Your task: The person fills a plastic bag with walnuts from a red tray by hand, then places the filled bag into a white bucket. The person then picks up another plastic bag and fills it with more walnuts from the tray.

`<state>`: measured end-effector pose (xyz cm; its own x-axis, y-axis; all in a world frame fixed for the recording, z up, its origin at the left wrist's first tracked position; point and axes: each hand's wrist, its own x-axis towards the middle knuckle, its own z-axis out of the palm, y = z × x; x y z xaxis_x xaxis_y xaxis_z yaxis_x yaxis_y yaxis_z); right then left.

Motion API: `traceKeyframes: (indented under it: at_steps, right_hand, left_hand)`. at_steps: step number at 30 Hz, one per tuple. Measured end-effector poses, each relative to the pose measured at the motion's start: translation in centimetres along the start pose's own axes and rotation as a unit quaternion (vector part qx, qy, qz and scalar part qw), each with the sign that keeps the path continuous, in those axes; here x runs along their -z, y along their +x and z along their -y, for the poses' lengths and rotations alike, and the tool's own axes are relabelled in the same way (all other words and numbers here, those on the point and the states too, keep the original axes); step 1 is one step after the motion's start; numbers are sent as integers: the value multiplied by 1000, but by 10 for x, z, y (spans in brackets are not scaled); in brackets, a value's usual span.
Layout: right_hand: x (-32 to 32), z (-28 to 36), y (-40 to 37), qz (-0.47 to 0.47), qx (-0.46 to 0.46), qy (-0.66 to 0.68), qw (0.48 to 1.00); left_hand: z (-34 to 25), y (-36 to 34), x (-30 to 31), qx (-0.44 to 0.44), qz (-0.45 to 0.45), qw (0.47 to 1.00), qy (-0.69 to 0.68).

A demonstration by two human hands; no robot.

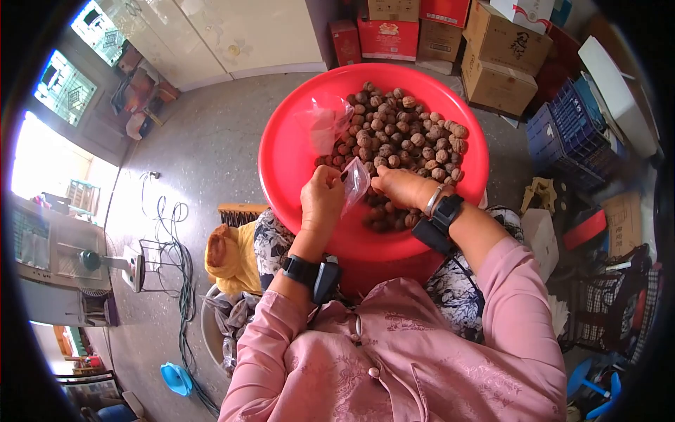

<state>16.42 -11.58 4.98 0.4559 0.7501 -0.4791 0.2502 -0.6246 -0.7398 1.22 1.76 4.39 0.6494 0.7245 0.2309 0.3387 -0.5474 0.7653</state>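
My left hand [322, 198] pinches the edge of a small clear plastic bag [356, 181], held above the large red basin [292, 218]. At the bag's right side is my right hand [408, 187], its fingers closed together; what they hold, if anything, is hidden. Many walnuts [408, 130] are heaped across the middle and right of the basin, right beneath my hands. Another clear plastic bag [325, 126] lies at the basin's upper left, against the walnuts.
Cardboard boxes [503, 84] and red cartons [388, 39] are stacked behind the basin. Blue crates [573, 130] stand to the right. On the left floor runs a tangled dark cable [184, 271]. A tub [213, 330] with plastic bags is beside my left leg.
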Motion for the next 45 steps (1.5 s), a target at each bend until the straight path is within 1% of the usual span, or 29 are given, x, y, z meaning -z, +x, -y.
traceKeyframes:
  at_steps: [2, 4, 5, 6, 7, 8, 10, 11, 13, 14, 15, 16, 17, 18, 21, 22, 24, 25, 26, 28, 31, 35, 37, 38, 40, 41, 42, 44, 45]
  right_hand:
    - [-2, -10, 7, -4, 4, 9, 1000]
    - [-2, -17, 10, -5, 80, -84, 993]
    - [-1, -24, 15, -4, 81, -85, 993]
    - [0, -27, 18, -31, 162, -222, 961]
    - [2, -30, 21, -57, 240, -353, 903]
    - [3, -33, 25, -56, 240, -353, 902]
    - [6, -28, 26, -119, 233, -240, 935]
    - [8, -25, 26, -118, 233, -241, 935]
    - [13, -12, 18, -157, 331, -69, 928]
    - [14, -6, 13, -156, 332, -70, 928]
    - [17, 9, -1, -93, 288, 57, 951]
    - [17, 20, -12, -29, 238, 183, 953]
    - [17, 24, -16, -8, 257, 191, 947]
    - [14, 25, -17, -7, 257, 191, 947]
    - [7, 36, -26, 25, 194, 162, 967]
    - [4, 34, -24, 26, 193, 162, 967]
    - [-4, 29, -18, -43, 261, 38, 964]
    - [-6, 29, -19, -64, 279, 5, 958]
    - [-8, 26, -16, -62, 279, 6, 958]
    - [-12, 18, -6, -97, 299, -97, 944]
    - [-15, 14, 1, -97, 275, -81, 953]
    - [-15, 18, -4, -116, 291, -44, 948]
    - [-11, 19, -4, -74, 251, 26, 965]
    - [-9, 18, -2, -74, 250, 26, 965]
    - [-5, 16, 0, -59, 285, 71, 954]
    - [-4, 14, 0, -88, 329, 81, 937]
    - [1, 13, 2, -88, 327, 81, 937]
    - [13, 10, 5, -98, 293, 145, 940]
    - [15, 8, 5, -99, 293, 145, 940]
  left_hand:
    - [0, 1, 0, 7, 5, 1000, 0]
    - [2, 2, -1, 14, 10, 1000, 0]
    - [4, 2, -2, 9, 10, 1000, 0]
    - [5, 3, -2, 3, 10, 1000, 1]
    - [6, 3, -3, 4, 9, 1000, 1]
    - [7, 3, -3, 9, 12, 1000, -2]
    - [7, 4, -3, 15, 14, 1000, -6]
    - [7, 5, -3, 29, 24, 999, -6]
    - [7, 5, -4, 45, 32, 998, -6]
    - [7, 5, -4, 47, 32, 998, -17]
    - [7, 5, -4, 50, 32, 998, -28]
    - [7, 5, -4, 51, 31, 998, -28]
    - [7, 5, -3, 45, 32, 998, -29]
    - [6, 5, -3, 40, 34, 998, -30]
    - [1, 3, -2, 35, 21, 998, -52]
    - [0, 2, -2, 35, 21, 998, -52]
    - [-1, 1, 0, 2, -7, 999, -35]
    - [-2, 1, 1, 3, -7, 999, -35]
    - [-2, 1, 2, 5, -14, 999, -32]
    - [-1, 1, 2, 6, -20, 999, -30]
    - [1, 1, 1, 14, -19, 999, -28]
    - [5, 2, 0, 22, -30, 999, -30]
    - [9, 4, -2, 33, -30, 998, -35]
    - [12, 5, -2, 43, -32, 997, -57]
    - [9, 5, 0, 54, -32, 995, -81]
    - [7, 5, 1, 46, -28, 997, -57]
    - [4, 5, 3, 39, -25, 998, -33]
    - [1, 4, 3, 37, -16, 999, -25]
    - [1, 4, 4, 33, -10, 999, -14]
